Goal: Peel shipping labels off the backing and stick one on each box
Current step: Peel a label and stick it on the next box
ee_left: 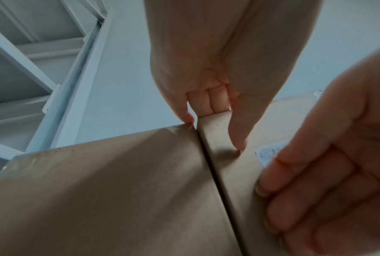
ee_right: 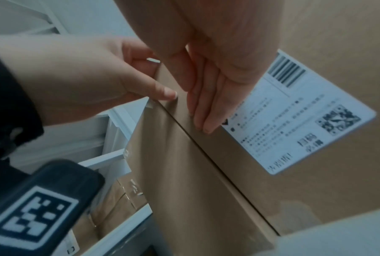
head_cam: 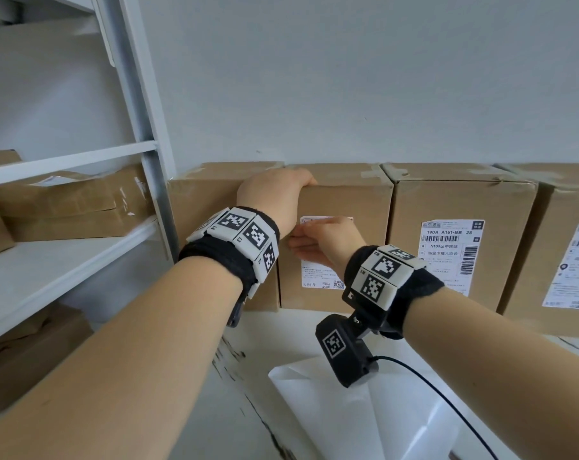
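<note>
**Two hands on one box, a label under the right palm**

One shipping label [head_cam: 319, 277] lies on the front face of the second box [head_cam: 354, 207] in the row, and the right hand [head_cam: 324, 244] lies flat over its upper part, fingers straight and together, their tips reaching past the label's left edge toward the box's left corner. In the right wrist view the label's lower half, with a barcode and a square code, shows beyond the palm. Above the right hand, the left hand [head_cam: 274, 190] grips the top left corner of the same box: its fingers are curled over the top edge and its thumb runs down the front face, as the left wrist view shows.

Just left of the left hand stands the first box [head_cam: 205, 207], touching the held one, its front bare. To the right of the right hand stands a third box [head_cam: 460, 200] with its own label [head_cam: 450, 254] stuck on the front, and past it a fourth box [head_cam: 570, 210], also labelled and cut off by the frame edge. All stand on a white counter [head_cam: 235, 410] against the wall. Below the right wrist lie white backing sheets [head_cam: 364, 423]. Further left of the left hand, a metal shelf [head_cam: 49, 273] holds more cardboard boxes.
</note>
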Tool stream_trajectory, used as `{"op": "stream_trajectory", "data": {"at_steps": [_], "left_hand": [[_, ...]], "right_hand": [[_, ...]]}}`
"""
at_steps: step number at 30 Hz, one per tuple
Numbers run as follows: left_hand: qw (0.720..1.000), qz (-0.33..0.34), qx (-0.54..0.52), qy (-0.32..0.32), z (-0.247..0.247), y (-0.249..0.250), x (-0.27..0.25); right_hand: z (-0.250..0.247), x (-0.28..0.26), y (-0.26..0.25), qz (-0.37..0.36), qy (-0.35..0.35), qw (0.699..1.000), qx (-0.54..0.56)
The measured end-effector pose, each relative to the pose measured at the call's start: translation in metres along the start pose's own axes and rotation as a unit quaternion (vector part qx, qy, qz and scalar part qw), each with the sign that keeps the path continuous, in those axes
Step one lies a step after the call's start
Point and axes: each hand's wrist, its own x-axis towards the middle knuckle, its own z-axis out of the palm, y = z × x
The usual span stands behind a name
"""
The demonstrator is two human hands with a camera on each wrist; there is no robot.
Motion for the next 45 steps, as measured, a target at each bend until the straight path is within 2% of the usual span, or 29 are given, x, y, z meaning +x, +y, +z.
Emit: {"op": "stream_trajectory", "data": {"at_steps": [3, 9, 16, 21, 26, 32, 39, 45], "left_hand": [[1.000, 0.000, 0.000, -0.005, -0.002, 0.001, -0.002], [1.000, -0.005, 0.004, -0.018, -0.004, 0.002, -0.001], [1.000, -0.015, 0.012, -0.021, -0.002, 0.003, -0.001], [0.999, -0.022, 0.024, 0.013, 0.005, 0.006, -0.001], [0.999, -0.025, 0.025, 0.016, 0.006, 0.008, -0.001], [0.999, -0.019, 0.021, 0.020, 0.007, 0.007, 0.000], [0.999, -0.015, 0.018, 0.025, 0.010, 0.006, 0.001], [0.999, -0.009, 0.026, 0.024, 0.013, 0.005, 0.001]], "right_hand": [[0.002, -0.002, 0.003, 0.024, -0.013, 0.999, -0.016], [-0.004, 0.001, -0.018, -0.034, 0.020, 0.998, 0.055], [-0.015, -0.002, -0.002, 0.016, -0.026, 0.999, -0.020], [-0.038, -0.002, -0.012, -0.018, -0.014, 0.999, 0.034], [-0.051, -0.002, -0.008, -0.049, -0.007, 0.996, 0.068], [-0.054, -0.002, 0.021, 0.016, -0.022, 1.000, -0.002], [-0.056, 0.002, 0.027, 0.057, -0.015, 0.998, -0.018], [-0.060, -0.001, 0.043, 0.141, 0.009, 0.984, -0.108]]}}
